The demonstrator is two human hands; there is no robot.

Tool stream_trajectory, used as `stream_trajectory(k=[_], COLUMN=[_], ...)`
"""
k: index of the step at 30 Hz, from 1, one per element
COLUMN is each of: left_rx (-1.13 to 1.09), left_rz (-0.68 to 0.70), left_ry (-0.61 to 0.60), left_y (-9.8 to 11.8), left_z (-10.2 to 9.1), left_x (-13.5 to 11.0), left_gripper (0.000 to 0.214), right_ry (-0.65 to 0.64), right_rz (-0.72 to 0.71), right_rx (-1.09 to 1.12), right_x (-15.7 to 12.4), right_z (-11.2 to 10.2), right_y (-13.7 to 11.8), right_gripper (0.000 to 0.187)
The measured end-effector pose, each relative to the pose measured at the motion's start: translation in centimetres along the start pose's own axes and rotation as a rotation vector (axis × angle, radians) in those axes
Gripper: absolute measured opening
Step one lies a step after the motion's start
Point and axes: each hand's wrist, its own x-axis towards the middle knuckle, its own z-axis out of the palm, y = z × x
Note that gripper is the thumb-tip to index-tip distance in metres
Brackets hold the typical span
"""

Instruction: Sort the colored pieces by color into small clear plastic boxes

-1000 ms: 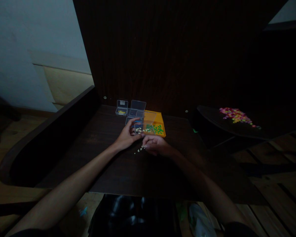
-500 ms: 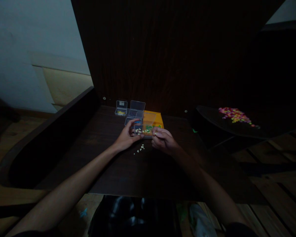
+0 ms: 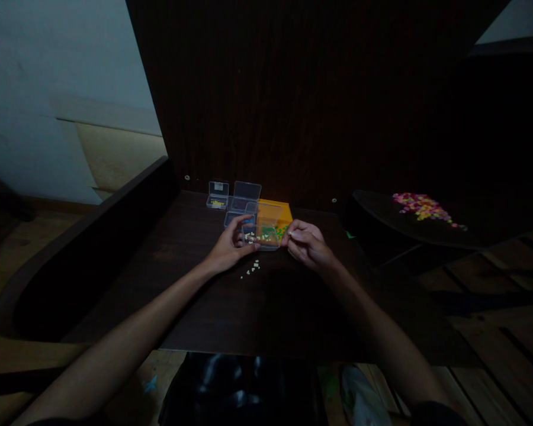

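My left hand (image 3: 233, 245) grips the left end of a clear plastic box (image 3: 273, 245) with its lid raised, thumb in front and fingers behind. Small pale pieces (image 3: 251, 236) lie inside it. At the box's right side, my right hand (image 3: 308, 244) is closed in a pinch, a tiny pale piece (image 3: 290, 233) showing at the fingertips. Behind the box sits an orange tray (image 3: 281, 210) with green pieces (image 3: 282, 232) on it. Several loose pale pieces (image 3: 254, 267) are scattered on the dark desk (image 3: 204, 319) in front.
Behind my left hand stands an open clear box (image 3: 247, 190) with blue pieces. A smaller open box (image 3: 218, 188) holding yellow pieces is to its left. Pink and yellow pieces (image 3: 426, 207) are heaped on a dark surface at right. A raised side panel (image 3: 93, 236) borders the desk's left.
My right hand has moved right, away from the box's front right corner, uncovering that corner and more green pieces. My left hand keeps its place on the box.
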Motion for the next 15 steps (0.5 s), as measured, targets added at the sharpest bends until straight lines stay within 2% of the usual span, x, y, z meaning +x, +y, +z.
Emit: stream_trajectory(k=[15], left_rx=[0.014], left_rz=[-0.030], left_ry=[-0.010], left_y=[0.21], left_z=[0.11], left_x=[-0.27], left_gripper=[0.073], right_ry=[0.109], right_rz=[-0.083], right_rx=[-0.120], right_x=[-0.34], right_z=[-0.98], right_y=[-0.20], right_gripper=[0.029])
